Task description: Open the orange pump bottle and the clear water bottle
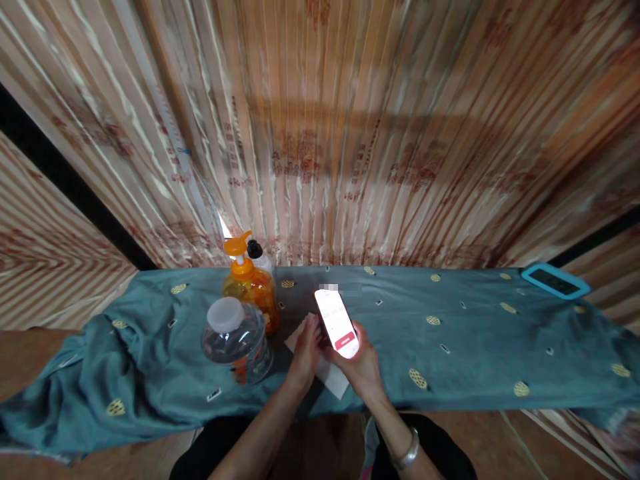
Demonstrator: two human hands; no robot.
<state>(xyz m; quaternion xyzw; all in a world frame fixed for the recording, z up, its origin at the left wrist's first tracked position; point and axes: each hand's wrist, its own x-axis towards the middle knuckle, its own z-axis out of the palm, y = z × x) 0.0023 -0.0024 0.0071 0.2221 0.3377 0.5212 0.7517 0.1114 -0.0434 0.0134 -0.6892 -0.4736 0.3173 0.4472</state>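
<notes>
From the head camera, I see my right hand (361, 365) just below the middle of the frame, fingers wrapped around a slim white smartphone with a lit screen (337, 322); the phone tilts up and away from me, a red button glowing near its lower end. My left hand (304, 352) sits touching the phone's left edge, fingers curled against it, though I cannot tell whether it truly grips or only steadies. A silver metal bracelet (407, 453) circles my right wrist at the lower centre.

As for progress, I judge the phone to be in use and nothing else on the table is being handled: under my hands lies a flat, pale sheet of paper or tissue (334, 380), and the bottles look untouched.

Left of centre stands a clear plastic jar with a white screw lid (235, 340), smooth and rounded, and behind it a translucent orange pump bottle with an orange dispenser head (250, 287). Just beside that, a small bottle with a black cap (257, 252) peeks out. All rest on a table draped in a rumpled teal cloth with small yellow oval motifs (450, 353), soft and creased, sagging at the lower left. At the far right edge lies a dark tablet in a bright blue case (555, 281). The upper frame is filled by a pleated, glossy pinkish-brown curtain (350, 133).
</notes>
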